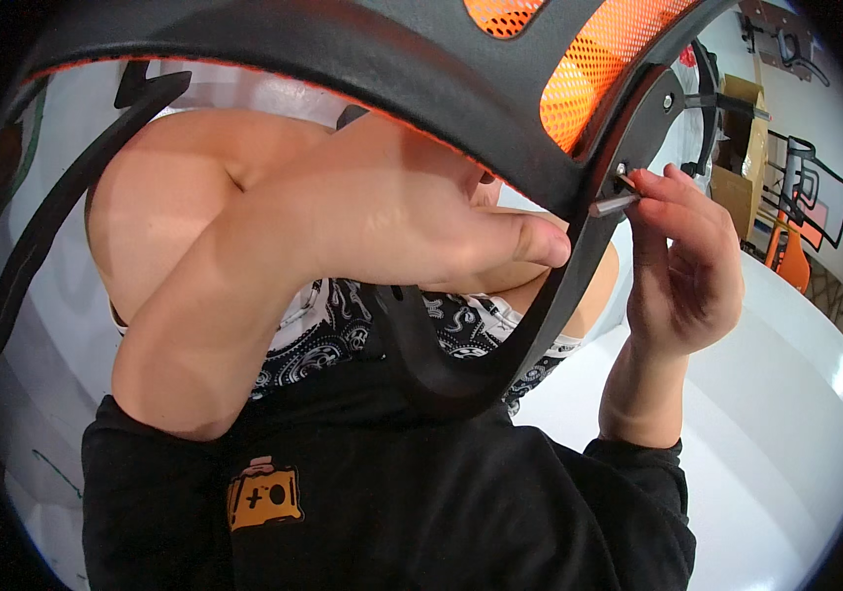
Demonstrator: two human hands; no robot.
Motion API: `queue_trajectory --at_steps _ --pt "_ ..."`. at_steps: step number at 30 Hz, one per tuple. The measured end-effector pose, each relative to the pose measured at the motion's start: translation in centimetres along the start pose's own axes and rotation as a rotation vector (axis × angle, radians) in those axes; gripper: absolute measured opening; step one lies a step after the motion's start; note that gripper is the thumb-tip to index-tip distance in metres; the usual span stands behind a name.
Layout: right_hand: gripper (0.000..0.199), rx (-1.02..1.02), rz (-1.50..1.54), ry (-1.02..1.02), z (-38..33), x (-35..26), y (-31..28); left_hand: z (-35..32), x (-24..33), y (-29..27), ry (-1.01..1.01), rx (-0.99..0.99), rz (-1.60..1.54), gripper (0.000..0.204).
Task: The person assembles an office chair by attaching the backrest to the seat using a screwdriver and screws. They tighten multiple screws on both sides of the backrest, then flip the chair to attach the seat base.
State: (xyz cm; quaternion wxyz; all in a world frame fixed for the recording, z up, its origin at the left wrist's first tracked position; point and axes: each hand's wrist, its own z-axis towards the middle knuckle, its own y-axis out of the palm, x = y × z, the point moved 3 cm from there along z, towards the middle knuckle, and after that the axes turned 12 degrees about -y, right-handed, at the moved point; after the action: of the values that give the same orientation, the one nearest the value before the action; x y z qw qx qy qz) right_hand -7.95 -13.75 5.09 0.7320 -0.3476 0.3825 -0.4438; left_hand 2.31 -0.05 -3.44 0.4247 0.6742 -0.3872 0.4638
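Note:
An office chair's backrest (412, 74), black plastic with orange mesh (604, 64), leans across the top of the head view. A black side bracket (653, 113) with two screws joins it to a curved black armrest (540, 335). My left hand (441, 222) grips by the backrest's lower edge; its thumb lies against the armrest and the other fingers are mostly hidden. Between thumb and fingers, my right hand (682, 246) pinches a thin metal hex key (614, 205), its short end at the bracket's lower screw (621, 170).
A second curved black armrest (57, 231) hangs at the left. My bent legs in patterned shorts (318, 335) are beneath the backrest. To the right are a smooth white surface (766, 364), a cardboard box (737, 187) and an orange and black chair (789, 251).

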Motion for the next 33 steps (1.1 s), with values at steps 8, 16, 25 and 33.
queue_trajectory --at_steps 8,16,25,33 --pt "0.019 -0.092 -0.157 -0.178 0.4 -0.4 -0.3 0.0 0.2 -0.3 0.076 0.047 0.219 0.029" --pt "0.032 -0.027 -0.045 -0.021 1.1 -0.3 0.6 0.1 0.0 -0.5 -0.107 0.025 0.177 0.030" --pt "0.036 -0.353 -0.207 -0.157 3.2 -0.2 0.3 0.0 0.0 -0.4 -0.241 -0.010 0.124 0.031" --pt "0.024 -0.111 -0.166 0.083 1.0 1.8 -1.0 -0.2 0.5 -0.5 0.065 0.111 0.291 0.029"
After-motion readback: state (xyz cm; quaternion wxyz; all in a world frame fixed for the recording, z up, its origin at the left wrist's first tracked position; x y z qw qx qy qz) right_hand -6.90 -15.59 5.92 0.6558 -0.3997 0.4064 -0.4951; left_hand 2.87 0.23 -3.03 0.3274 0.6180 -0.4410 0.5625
